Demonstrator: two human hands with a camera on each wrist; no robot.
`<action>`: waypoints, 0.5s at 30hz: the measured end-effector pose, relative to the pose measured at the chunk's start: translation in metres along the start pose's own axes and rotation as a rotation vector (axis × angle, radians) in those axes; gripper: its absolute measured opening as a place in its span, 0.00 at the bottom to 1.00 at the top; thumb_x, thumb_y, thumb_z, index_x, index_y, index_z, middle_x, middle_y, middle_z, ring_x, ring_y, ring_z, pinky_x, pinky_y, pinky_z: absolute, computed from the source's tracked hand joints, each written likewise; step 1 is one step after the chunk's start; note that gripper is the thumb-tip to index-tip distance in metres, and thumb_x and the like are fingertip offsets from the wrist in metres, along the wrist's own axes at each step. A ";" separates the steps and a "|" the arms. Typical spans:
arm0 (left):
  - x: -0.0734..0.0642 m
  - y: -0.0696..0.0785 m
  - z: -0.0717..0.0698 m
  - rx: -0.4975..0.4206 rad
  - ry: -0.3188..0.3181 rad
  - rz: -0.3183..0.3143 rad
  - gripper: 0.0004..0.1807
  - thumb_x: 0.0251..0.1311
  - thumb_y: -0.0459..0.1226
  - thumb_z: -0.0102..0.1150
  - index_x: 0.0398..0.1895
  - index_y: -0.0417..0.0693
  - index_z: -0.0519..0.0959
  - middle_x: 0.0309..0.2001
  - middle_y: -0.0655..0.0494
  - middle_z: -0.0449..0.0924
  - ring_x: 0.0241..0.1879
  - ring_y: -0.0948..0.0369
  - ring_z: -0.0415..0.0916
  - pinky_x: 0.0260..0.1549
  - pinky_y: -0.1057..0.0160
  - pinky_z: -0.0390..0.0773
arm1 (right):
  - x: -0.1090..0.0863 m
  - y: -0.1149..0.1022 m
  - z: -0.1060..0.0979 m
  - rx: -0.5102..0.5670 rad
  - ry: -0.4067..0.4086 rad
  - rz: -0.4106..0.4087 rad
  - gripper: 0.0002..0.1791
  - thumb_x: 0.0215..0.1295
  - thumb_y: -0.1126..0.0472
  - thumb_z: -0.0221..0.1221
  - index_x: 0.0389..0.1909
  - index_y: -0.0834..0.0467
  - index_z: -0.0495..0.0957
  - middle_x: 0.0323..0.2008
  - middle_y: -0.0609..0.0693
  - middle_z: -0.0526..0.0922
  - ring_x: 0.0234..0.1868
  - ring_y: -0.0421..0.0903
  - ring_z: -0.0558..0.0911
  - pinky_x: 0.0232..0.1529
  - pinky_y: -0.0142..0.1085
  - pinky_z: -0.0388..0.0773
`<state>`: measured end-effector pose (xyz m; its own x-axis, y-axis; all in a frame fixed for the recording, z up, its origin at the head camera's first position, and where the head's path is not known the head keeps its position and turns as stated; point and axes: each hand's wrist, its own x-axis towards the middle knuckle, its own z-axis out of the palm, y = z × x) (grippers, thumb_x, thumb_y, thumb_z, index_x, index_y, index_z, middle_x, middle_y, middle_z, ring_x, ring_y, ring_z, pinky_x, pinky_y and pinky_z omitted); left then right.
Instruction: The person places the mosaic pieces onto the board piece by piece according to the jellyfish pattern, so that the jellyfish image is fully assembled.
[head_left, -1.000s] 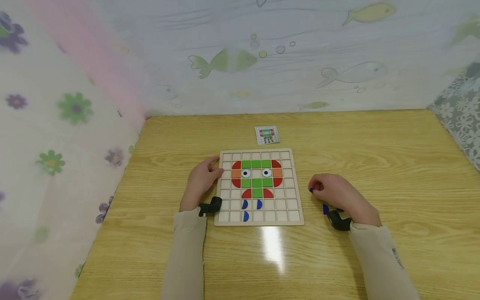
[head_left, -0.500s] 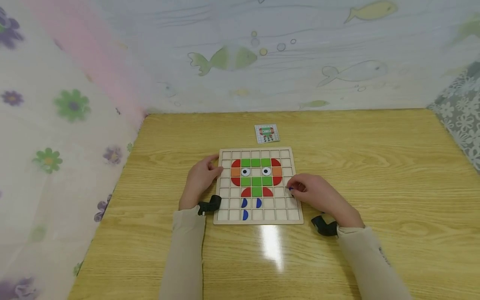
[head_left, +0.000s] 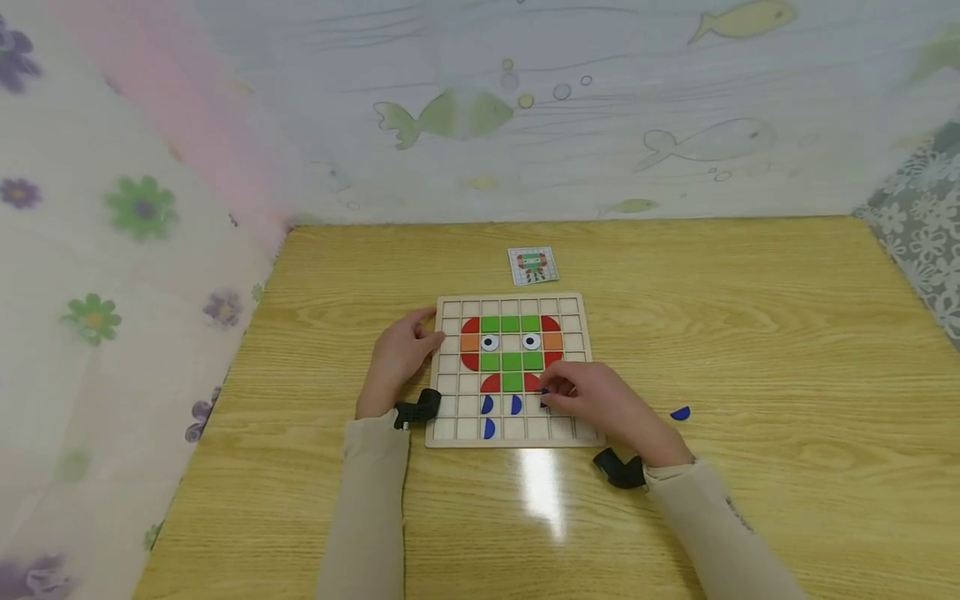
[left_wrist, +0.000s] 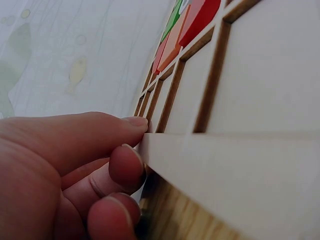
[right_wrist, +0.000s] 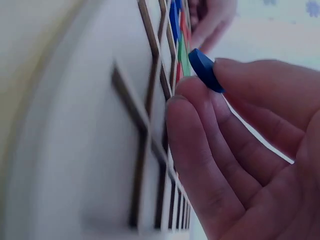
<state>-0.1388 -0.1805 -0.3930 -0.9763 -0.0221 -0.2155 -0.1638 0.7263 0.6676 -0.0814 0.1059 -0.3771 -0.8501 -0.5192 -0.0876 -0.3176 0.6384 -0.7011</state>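
A square wooden grid board [head_left: 454,427] lies on the table, with red, green and orange pieces, two eye discs and several blue half-circle pieces [head_left: 489,428] in its cells. My left hand [head_left: 397,357] holds the board's left edge; in the left wrist view the thumb [left_wrist: 95,134] lies at the rim, with curled fingertips beside it. Over the board's right part, my right hand [head_left: 596,398] pinches another blue half-circle piece [right_wrist: 205,70] between thumb and fingers. The right hand partly hides the lower right cells and a red piece.
Behind the board lies a small picture card [head_left: 533,266] showing a coloured grid figure. One loose blue half-circle piece [head_left: 680,413] lies on the wooden table [head_left: 787,333] right of the board. A patterned wall [head_left: 450,192] stands behind the table.
My right hand has carried the pinched blue half-circle piece leftward from the table to over the board, uncovering a loose blue piece. The left hand has stayed at the board's edge.
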 end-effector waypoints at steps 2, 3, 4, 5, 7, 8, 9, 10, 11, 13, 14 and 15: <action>0.000 0.000 0.000 -0.004 0.002 0.000 0.26 0.57 0.47 0.54 0.61 0.58 0.65 0.29 0.56 0.74 0.19 0.58 0.71 0.20 0.62 0.68 | 0.001 -0.003 0.005 0.006 -0.002 -0.003 0.06 0.57 0.56 0.59 0.36 0.51 0.78 0.29 0.38 0.76 0.31 0.35 0.74 0.36 0.33 0.72; 0.000 0.000 0.000 -0.006 0.001 -0.002 0.26 0.57 0.47 0.54 0.61 0.58 0.65 0.29 0.56 0.74 0.19 0.58 0.71 0.20 0.62 0.68 | 0.001 -0.005 0.008 0.011 -0.004 -0.003 0.06 0.57 0.56 0.59 0.35 0.51 0.78 0.28 0.37 0.76 0.31 0.35 0.74 0.36 0.32 0.72; 0.000 0.000 0.000 -0.006 0.002 0.000 0.26 0.57 0.47 0.54 0.61 0.58 0.66 0.29 0.56 0.74 0.19 0.58 0.71 0.20 0.62 0.68 | 0.002 -0.006 0.011 0.018 -0.007 -0.005 0.05 0.57 0.56 0.59 0.35 0.50 0.78 0.28 0.37 0.76 0.30 0.35 0.74 0.35 0.32 0.72; 0.000 0.000 0.000 -0.005 0.002 0.000 0.26 0.57 0.47 0.54 0.61 0.58 0.66 0.29 0.56 0.74 0.19 0.58 0.71 0.20 0.62 0.68 | 0.002 -0.008 0.013 0.025 -0.008 -0.005 0.05 0.57 0.57 0.59 0.34 0.50 0.78 0.28 0.37 0.76 0.30 0.34 0.74 0.35 0.32 0.72; 0.000 0.001 0.000 -0.004 0.006 -0.001 0.26 0.57 0.47 0.54 0.61 0.57 0.66 0.29 0.56 0.74 0.20 0.58 0.71 0.21 0.62 0.68 | 0.003 -0.011 0.018 0.018 -0.008 -0.014 0.04 0.57 0.57 0.59 0.34 0.50 0.78 0.27 0.36 0.76 0.30 0.34 0.74 0.34 0.31 0.72; 0.000 0.001 0.000 -0.005 0.007 -0.002 0.26 0.57 0.47 0.54 0.61 0.57 0.66 0.29 0.56 0.74 0.20 0.58 0.71 0.21 0.61 0.68 | 0.003 -0.013 0.020 0.018 -0.006 -0.015 0.04 0.57 0.57 0.60 0.33 0.50 0.79 0.27 0.36 0.76 0.30 0.34 0.74 0.34 0.31 0.72; -0.001 0.002 0.000 -0.001 0.005 -0.001 0.26 0.57 0.47 0.54 0.61 0.57 0.66 0.29 0.56 0.74 0.20 0.58 0.70 0.22 0.62 0.68 | 0.004 -0.015 0.023 0.008 -0.002 -0.017 0.04 0.56 0.57 0.60 0.33 0.50 0.79 0.27 0.36 0.77 0.30 0.33 0.74 0.34 0.31 0.72; -0.001 0.002 -0.001 -0.002 0.005 -0.004 0.26 0.57 0.46 0.54 0.61 0.57 0.66 0.29 0.56 0.74 0.20 0.58 0.70 0.22 0.62 0.68 | 0.004 -0.016 0.025 -0.007 0.006 -0.022 0.05 0.56 0.58 0.60 0.33 0.50 0.79 0.27 0.36 0.77 0.29 0.33 0.74 0.34 0.31 0.72; -0.001 0.003 -0.001 0.000 0.004 -0.005 0.26 0.58 0.46 0.54 0.61 0.57 0.66 0.29 0.56 0.74 0.20 0.58 0.70 0.23 0.62 0.68 | 0.004 -0.018 0.026 -0.021 0.014 -0.021 0.05 0.55 0.58 0.61 0.33 0.50 0.80 0.27 0.36 0.77 0.29 0.33 0.74 0.34 0.31 0.72; -0.001 0.003 -0.001 0.001 0.004 -0.011 0.26 0.58 0.46 0.54 0.61 0.57 0.66 0.29 0.56 0.74 0.21 0.58 0.70 0.23 0.61 0.68 | 0.003 -0.020 0.030 -0.044 0.028 -0.015 0.05 0.55 0.57 0.61 0.33 0.50 0.80 0.26 0.36 0.77 0.29 0.32 0.74 0.34 0.31 0.71; -0.001 0.004 -0.001 0.002 0.004 -0.014 0.26 0.58 0.46 0.54 0.61 0.57 0.66 0.29 0.56 0.74 0.21 0.58 0.70 0.23 0.61 0.68 | 0.003 -0.022 0.031 -0.050 0.033 -0.014 0.05 0.54 0.57 0.61 0.32 0.50 0.80 0.26 0.36 0.77 0.28 0.33 0.74 0.34 0.31 0.71; -0.001 0.004 -0.001 0.002 0.006 -0.016 0.26 0.57 0.46 0.54 0.61 0.57 0.66 0.29 0.56 0.74 0.21 0.58 0.70 0.23 0.61 0.68 | 0.003 -0.023 0.032 -0.062 0.038 -0.015 0.05 0.54 0.57 0.62 0.32 0.50 0.80 0.26 0.36 0.76 0.28 0.33 0.73 0.34 0.31 0.71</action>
<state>-0.1383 -0.1785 -0.3894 -0.9744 -0.0380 -0.2215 -0.1790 0.7271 0.6628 -0.0632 0.0714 -0.3845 -0.8600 -0.5079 -0.0496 -0.3549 0.6651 -0.6571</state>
